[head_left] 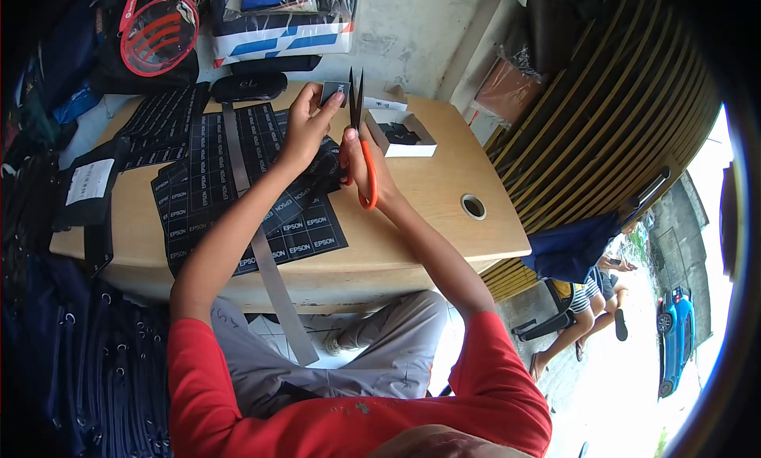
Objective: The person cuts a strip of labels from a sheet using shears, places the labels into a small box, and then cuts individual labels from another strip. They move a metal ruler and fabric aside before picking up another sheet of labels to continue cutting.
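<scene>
My left hand (307,129) pinches a small black label (333,92) with pale lettering, held up above the table. Orange-handled scissors (369,177) are gripped in my right hand (366,161), their dark blades pointing away from me and slightly parted, just right of the label. Beneath my left forearm lie black sheets (309,238) printed with rows of "EPSON". A long grey strip (273,291) crosses them and hangs past the table's front edge. Beyond the right hand sits a small open white box (412,147) with dark pieces inside.
The wooden table (428,212) has a round hole (473,207) at right. A black glasses case (250,86) and wrapped packages (285,36) are at the back. Dark bags with metal rings (95,355) hang at left. Another person's legs (583,323) show at right.
</scene>
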Demonstrator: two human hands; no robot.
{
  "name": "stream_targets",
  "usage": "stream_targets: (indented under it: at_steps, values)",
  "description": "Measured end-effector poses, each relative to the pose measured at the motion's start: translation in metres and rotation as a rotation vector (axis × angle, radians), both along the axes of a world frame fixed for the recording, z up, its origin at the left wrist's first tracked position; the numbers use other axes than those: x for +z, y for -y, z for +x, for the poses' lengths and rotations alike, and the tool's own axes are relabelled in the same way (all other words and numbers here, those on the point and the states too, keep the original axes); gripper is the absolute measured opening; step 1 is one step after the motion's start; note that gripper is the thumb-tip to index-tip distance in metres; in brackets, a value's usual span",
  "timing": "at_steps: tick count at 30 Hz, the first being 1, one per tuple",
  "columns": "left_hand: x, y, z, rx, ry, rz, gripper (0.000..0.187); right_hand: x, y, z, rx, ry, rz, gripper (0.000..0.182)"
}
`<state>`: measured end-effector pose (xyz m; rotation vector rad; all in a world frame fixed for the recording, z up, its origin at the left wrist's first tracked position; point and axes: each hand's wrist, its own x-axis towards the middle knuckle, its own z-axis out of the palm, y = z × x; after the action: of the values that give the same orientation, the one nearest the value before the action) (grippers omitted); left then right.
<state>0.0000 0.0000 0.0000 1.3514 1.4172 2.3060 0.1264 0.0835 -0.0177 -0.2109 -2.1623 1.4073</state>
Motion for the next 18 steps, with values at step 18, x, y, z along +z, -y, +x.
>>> stream_targets:
  at_steps: [18]
  values:
    - [-0.002,0.0,0.014,0.073,-0.084,-0.017,0.026,-0.005,0.002,-0.005,-0.079,-0.062,0.16,0.054]
